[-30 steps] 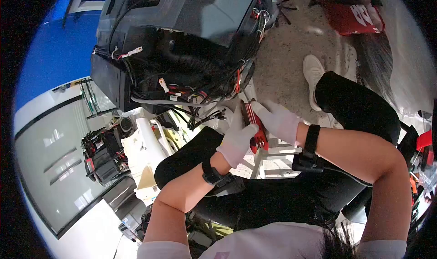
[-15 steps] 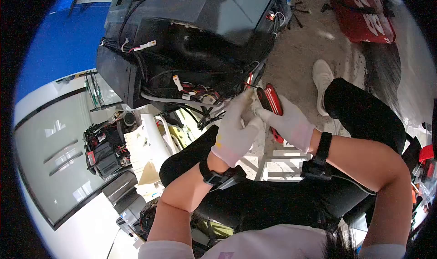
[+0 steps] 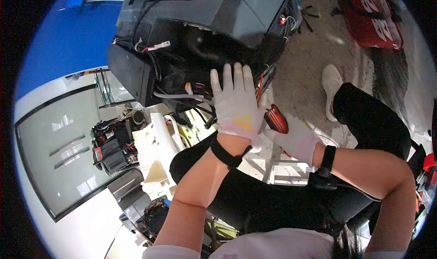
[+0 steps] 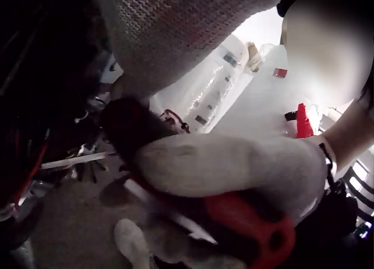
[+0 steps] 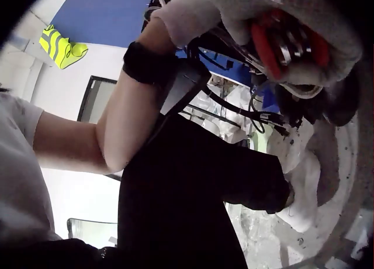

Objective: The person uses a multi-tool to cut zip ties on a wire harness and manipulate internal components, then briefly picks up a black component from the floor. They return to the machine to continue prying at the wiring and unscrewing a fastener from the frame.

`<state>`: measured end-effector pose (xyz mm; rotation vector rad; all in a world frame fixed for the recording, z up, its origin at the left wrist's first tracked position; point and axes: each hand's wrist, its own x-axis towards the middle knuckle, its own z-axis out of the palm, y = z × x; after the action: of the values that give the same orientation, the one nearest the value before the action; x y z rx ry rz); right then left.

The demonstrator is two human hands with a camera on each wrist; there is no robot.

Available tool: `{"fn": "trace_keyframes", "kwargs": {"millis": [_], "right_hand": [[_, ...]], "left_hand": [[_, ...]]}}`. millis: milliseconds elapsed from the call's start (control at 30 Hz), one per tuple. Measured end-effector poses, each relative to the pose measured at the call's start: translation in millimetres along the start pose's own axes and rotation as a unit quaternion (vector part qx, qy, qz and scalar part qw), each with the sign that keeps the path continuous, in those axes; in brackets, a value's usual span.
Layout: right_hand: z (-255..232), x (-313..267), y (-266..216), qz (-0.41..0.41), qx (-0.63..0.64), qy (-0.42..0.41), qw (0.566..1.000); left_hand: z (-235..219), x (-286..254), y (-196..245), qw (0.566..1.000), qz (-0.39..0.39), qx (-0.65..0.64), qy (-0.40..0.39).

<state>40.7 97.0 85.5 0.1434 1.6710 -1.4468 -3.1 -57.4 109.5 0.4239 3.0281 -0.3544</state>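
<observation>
In the head view my gloved left hand (image 3: 236,105) is spread flat with straight fingers, its back toward the camera, over the wires at the lower edge of a dark dashboard-like housing (image 3: 214,24). Nothing shows in its grip. My gloved right hand (image 3: 298,139) grips a red-and-black folding tool (image 3: 276,119) close beside the left wrist. Several metal pieces lie between the tool's red sides (image 5: 267,50) in the right wrist view. The right thumb (image 4: 204,164) lies along the tool in the left wrist view. A white connector (image 3: 159,46) hangs on the housing's left side.
Bundled cables (image 3: 271,70) run down the housing's right edge. A grey metal frame (image 3: 284,170) stands between my knees. A red bag (image 3: 375,20) lies on the floor at upper right. At left are a glass panel (image 3: 63,145) and a black mechanical assembly (image 3: 111,143).
Both hands were together at the tool one second ago. Since then, the left has come off it and spread flat over the housing's wires, while the right keeps hold of the tool.
</observation>
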Motion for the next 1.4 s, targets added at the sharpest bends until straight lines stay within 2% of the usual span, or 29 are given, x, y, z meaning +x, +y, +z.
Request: {"fn": "trace_keyframes", "kwargs": {"millis": [67,100,133,200,267,300,433,500,633,733,800,933,1100,1400], "right_hand": [[-3.1,-1.4,-1.7,0.009,-0.038,-0.009,0.999],[-1.6,1.4,3.1,0.002,-0.047,-0.004,0.999],[-2.8,1.7,4.3,-0.001,-0.044,-0.002,0.999],[-5.0,-1.4,0.5,0.024,-0.013,-0.003,1.000],[-6.1,-1.7,-0.3,0.024,-0.011,0.007,1.000],[-6.8,-2.3,-2.1,0.025,-0.013,0.014,1.000],[-12.6,-5.0,-16.8,0.046,-0.021,0.018,0.999],[-9.6,-3.1,-14.0,-0.003,-0.019,0.052,0.998],[-4.3,-2.9,-14.6,0.015,-0.028,0.069,0.997],[-2.8,-1.1,-7.7,0.008,-0.010,0.094,0.996],[-4.9,0.3,-3.5,0.010,0.013,0.060,0.998],[-1.4,4.1,9.5,0.005,0.026,0.049,0.998],[-3.9,1.6,-0.7,0.039,-0.046,0.021,0.998],[-2.5,-1.0,-1.0,0.043,-0.077,-0.016,0.996]], "left_hand": [[-0.7,-4.7,-2.0,1.000,0.002,-0.001,0.022],[-1.9,-6.6,-3.8,1.000,0.004,-0.002,0.006],[-3.2,-8.5,-5.5,1.000,0.006,-0.002,-0.010],[-8.5,-14.2,-6.5,1.000,0.017,0.006,0.016],[-16.7,-18.2,-8.0,0.999,-0.006,0.009,-0.053],[-18.4,-20.9,-10.8,1.000,0.015,0.011,-0.016],[-28.3,-21.0,-20.9,0.997,0.067,-0.008,-0.033],[-29.0,-19.9,-22.0,0.996,0.077,-0.008,-0.037],[-26.9,-21.7,-25.3,0.993,0.116,-0.012,-0.030],[-24.4,-24.2,-26.3,0.992,0.115,-0.025,-0.034],[-19.6,-25.0,-25.5,0.994,0.106,-0.033,-0.018],[-18.2,-24.1,-25.4,0.994,0.107,-0.024,-0.005],[-18.7,-23.4,-24.4,0.994,0.108,-0.029,-0.006],[-13.2,-18.0,-23.6,0.994,0.097,-0.044,0.006]]}}
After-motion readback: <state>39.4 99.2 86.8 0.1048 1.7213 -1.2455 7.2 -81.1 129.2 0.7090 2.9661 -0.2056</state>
